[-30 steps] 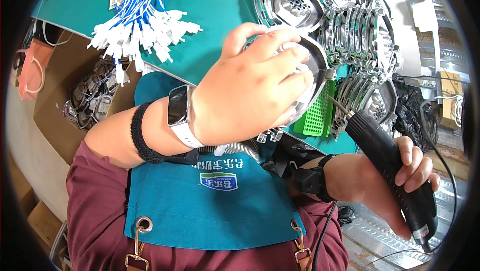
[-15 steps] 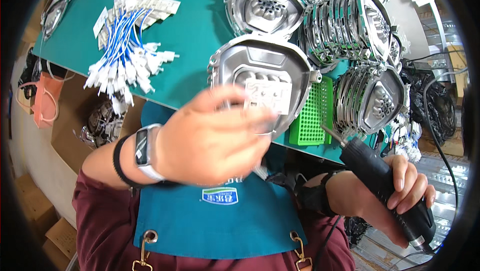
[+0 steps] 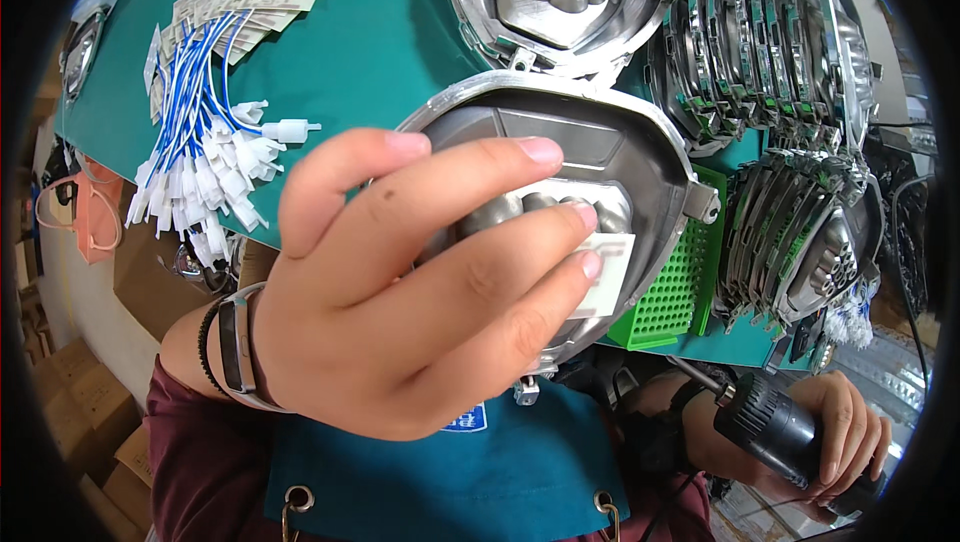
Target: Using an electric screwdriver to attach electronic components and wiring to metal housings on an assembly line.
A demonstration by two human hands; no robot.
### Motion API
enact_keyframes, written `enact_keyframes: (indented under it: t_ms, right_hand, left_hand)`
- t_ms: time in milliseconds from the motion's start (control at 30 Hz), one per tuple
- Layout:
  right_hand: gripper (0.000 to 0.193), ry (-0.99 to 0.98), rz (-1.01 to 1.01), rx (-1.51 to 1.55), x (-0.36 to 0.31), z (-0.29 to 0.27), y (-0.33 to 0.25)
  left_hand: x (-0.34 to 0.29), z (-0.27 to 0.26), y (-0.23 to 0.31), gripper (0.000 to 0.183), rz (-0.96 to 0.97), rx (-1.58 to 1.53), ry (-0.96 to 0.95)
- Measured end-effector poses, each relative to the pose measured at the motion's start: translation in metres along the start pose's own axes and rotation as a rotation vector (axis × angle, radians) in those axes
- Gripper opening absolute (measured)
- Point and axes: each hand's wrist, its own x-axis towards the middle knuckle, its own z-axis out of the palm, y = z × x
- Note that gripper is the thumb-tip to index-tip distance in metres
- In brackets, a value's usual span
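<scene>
My left hand (image 3: 420,272) reaches across a grey metal lamp housing (image 3: 600,122), palm down with fingers stretched and spread. Its thumb is hidden underneath. Two of the fingertips lie over the left part of a white circuit board (image 3: 606,282), which is partly covered by the hand. The board sits over the lower right of the cups inside the housing. At the lower right, my right hand (image 3: 850,432) is wrapped around a black electric screwdriver (image 3: 765,427). The tool's bit points up and left, apart from the housing.
White boards with blue-white wires and plugs (image 3: 205,132) lie in a bundle at the left. Another open housing (image 3: 560,2) stands behind, beside stacked housings (image 3: 760,42) and a second stack (image 3: 790,242). A green perforated tray (image 3: 670,297) is right of the worked housing.
The view has come closer to the table. My left hand's fingers now spread over the housing and cover more of the board. My right hand still holds the screwdriver, now lower in view.
</scene>
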Motion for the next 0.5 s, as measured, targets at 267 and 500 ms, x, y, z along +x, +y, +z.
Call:
enact_keyframes:
  t_ms: [267,500]
  right_hand:
    - [0.037,-0.072,-0.04,0.121,-0.016,-0.001,0.042]
    - [0.034,-0.077,-0.003,-0.003,-0.023,0.005,0.046]
  left_hand:
    - [-0.005,-0.008,0.006,0.04,-0.046,-0.092,0.019]
    - [0.003,0.021,0.0,0.025,-0.002,0.055,0.244]
